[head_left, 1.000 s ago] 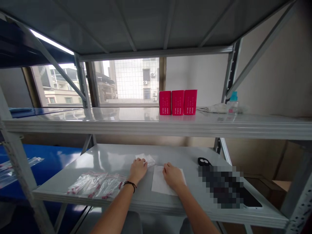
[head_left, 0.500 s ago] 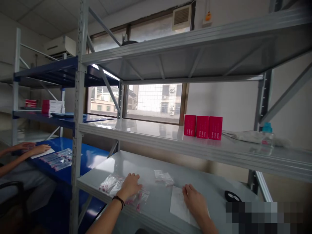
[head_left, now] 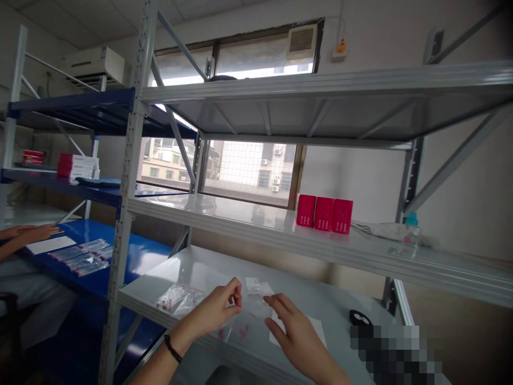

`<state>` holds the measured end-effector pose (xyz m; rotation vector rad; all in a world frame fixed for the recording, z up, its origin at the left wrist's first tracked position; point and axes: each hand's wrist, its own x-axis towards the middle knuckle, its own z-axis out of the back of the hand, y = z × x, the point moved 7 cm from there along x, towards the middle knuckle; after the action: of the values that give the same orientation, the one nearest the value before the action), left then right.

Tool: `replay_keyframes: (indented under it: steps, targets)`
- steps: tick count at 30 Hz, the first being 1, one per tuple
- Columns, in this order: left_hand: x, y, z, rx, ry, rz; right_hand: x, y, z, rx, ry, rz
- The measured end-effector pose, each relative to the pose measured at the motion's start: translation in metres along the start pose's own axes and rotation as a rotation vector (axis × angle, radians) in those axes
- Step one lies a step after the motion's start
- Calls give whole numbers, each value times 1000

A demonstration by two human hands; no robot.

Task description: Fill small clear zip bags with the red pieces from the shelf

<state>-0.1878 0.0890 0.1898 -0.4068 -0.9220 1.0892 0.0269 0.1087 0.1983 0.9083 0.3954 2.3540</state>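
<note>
My left hand (head_left: 222,306), with a dark band on the wrist, is raised over the grey shelf, thumb and fingertips curled together. What it pinches, if anything, I cannot make out. Partly behind and below it lies a clear plastic bag (head_left: 226,330) with pink pieces. More small pink pieces (head_left: 242,332) show to its right. Further left are other clear bags (head_left: 179,300) holding small reddish items. My right hand (head_left: 298,334) hovers with fingers apart, over a white paper sheet (head_left: 318,327) it partly covers. Behind both hands lie small clear bags (head_left: 257,286).
Red boxes (head_left: 324,214) and a blue-capped bottle (head_left: 411,227) stand on the shelf above. A black roll (head_left: 360,318) lies at the right. The metal post (head_left: 130,160) rises at left. Another person's hands (head_left: 32,233) are over the blue shelf (head_left: 148,256), near several clear packets (head_left: 86,256).
My left hand has lifted off the bag of pink pieces and curled its fingers. My right hand has come off the paper and moved left, fingers spreading. The view has shifted slightly.
</note>
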Motion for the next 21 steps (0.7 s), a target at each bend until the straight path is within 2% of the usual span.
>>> replay_keyframes:
  steps: [3, 6, 8, 12, 13, 17, 21]
  targets:
    - [-26, -54, -7, -6, 67, -38, -13, 46, -3, 56, 105, 26]
    - [-50, -77, -20, 11, 115, -29, -34, 65, -6, 75, 140, -36]
    - [-64, -82, -31, 1, 87, -37, -54, 64, -10, 94, 141, -108]
    - [-106, -79, -53, -20, -265, 0, -105, 43, -22, 146, 24, -294]
    - [-119, -76, -65, -45, -311, 38, -119, 37, -27, 168, -15, -332]
    - [-168, -68, -125, -342, -287, 209, -171, 32, -55, 278, -156, -403]
    - [-201, -68, -157, -648, -332, 333, -204, 48, -75, 356, -285, -422]
